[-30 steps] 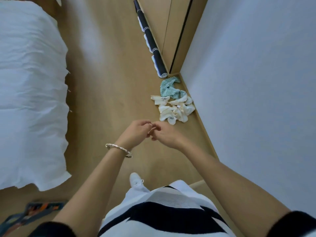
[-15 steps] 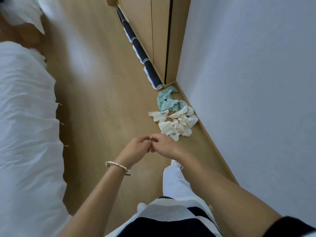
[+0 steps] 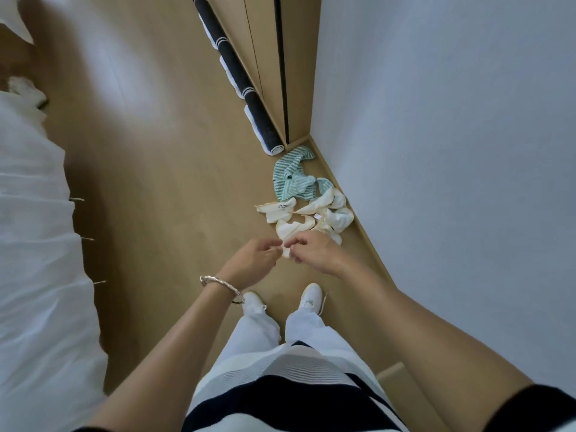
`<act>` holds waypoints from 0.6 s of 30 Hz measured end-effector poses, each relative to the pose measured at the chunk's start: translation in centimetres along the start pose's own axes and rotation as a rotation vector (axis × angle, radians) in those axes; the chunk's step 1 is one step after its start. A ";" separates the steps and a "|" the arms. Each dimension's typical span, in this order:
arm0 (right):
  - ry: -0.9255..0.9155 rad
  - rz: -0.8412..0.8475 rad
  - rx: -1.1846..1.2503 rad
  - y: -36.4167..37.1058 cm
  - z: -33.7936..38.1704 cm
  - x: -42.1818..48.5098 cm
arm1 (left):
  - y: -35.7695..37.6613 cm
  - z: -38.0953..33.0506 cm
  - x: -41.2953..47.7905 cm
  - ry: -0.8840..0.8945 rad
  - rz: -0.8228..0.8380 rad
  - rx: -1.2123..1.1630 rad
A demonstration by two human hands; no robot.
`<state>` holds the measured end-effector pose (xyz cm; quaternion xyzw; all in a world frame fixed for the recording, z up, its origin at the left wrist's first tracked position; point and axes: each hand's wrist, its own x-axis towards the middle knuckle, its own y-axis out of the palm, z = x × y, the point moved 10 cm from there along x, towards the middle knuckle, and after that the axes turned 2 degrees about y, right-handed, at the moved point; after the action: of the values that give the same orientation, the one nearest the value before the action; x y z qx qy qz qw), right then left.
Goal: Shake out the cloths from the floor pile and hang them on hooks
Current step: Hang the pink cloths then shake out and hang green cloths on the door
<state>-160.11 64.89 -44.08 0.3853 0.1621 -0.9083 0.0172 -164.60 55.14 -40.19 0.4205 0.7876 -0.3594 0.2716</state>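
A pile of cloths lies on the wooden floor against the right wall's skirting. Several cream cloths (image 3: 307,218) make up its near part, and a green-and-white striped cloth (image 3: 293,179) lies at its far end. My left hand (image 3: 258,258) and my right hand (image 3: 313,251) hang side by side in front of me, well above the floor and over the near edge of the pile. Their fingers are loosely curled, with the tips a little apart and nothing held in either. No hooks are in view.
A bed with a white cover (image 3: 34,244) fills the left side. A rolled dark mat (image 3: 240,79) lies along the foot of a wooden wardrobe (image 3: 265,57). The white wall (image 3: 452,151) runs down the right. My white shoes (image 3: 311,299) stand just short of the pile.
I have stepped closer to the pile and both feet have come into view. My fingertips, which were touching, have drawn slightly apart.
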 end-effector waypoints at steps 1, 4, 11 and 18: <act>0.023 -0.005 0.001 -0.7 -0.6 0.3 | 0.1 -0.1 0.6 -0.014 0.016 0.030; 0.087 -0.034 0.029 -2.9 -1.8 1.8 | -0.7 -1.0 2.9 -0.013 0.025 0.037; 0.176 -0.048 0.010 -6.5 -1.0 5.7 | -3.6 -2.5 9.0 -0.035 0.070 0.064; 0.280 -0.070 -0.013 -9.6 0.0 14.3 | -7.7 -3.3 18.4 -0.031 0.122 0.225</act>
<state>-171.70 75.32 -51.47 0.5024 0.1822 -0.8445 -0.0350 -180.76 63.37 -49.05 0.4898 0.7109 -0.4349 0.2561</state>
